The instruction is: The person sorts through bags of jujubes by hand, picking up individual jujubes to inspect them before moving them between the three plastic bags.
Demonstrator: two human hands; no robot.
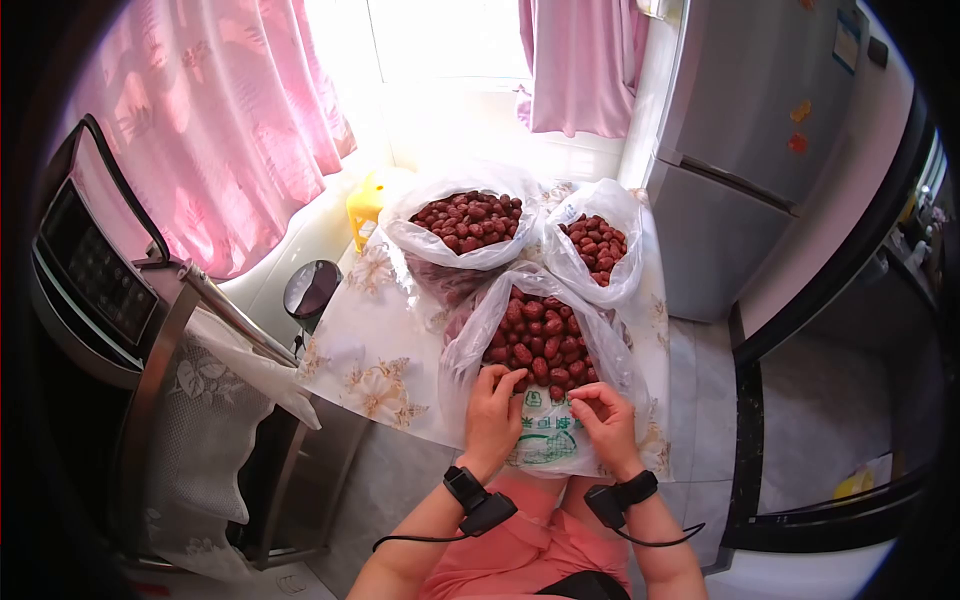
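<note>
Three open plastic bags of red dates stand on a table with a floral cloth. My left hand (494, 410) is at the near left edge of the front bag (465, 345), its fingers bent against the dates (540, 335). At the near right edge of the same bag is my right hand (606, 418), thumb and forefinger pinched together; whatever lies between them is too small to name. Green print shows on the bag's front between my hands. Behind it sit a larger bag (405, 228) at the back left and a smaller one (632, 215) at the back right.
The floral tablecloth (375, 390) reaches the table's front edge. A yellow stool (366, 205) and a dark round-topped bin (312, 290) are beyond its left side. A grey fridge (745, 130) stands at the right, and a cloth-draped appliance (205, 430) at the left.
</note>
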